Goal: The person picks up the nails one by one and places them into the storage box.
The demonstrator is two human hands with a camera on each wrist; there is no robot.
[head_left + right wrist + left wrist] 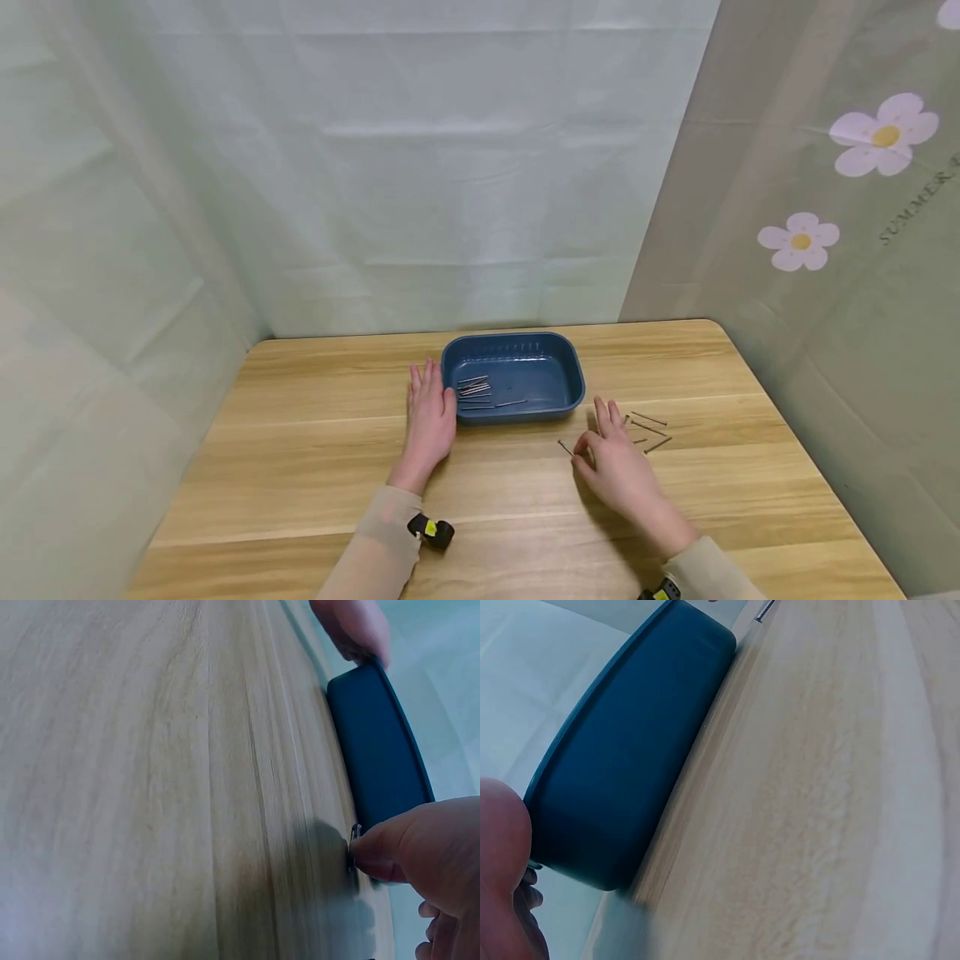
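The step in hand looks like picking up a nail (565, 447) just in front of the right end of the tub (538, 379); the right hand (618, 468) pinches it between thumb and forefinger. The left hand (431, 417) lies against the tub's left end, fingers nearly straight, seemingly to steady it. Several finished nails (474, 388) lie inside the tub, toward its left end. The next move probably calls for lifting the pinched nail over the tub's wall, clear of the rim. Right of the tub, loose nails (657, 445) lie on the worktop (315, 450), partly hidden by the right hand. Pale cloth (465, 167) hangs behind the tub.
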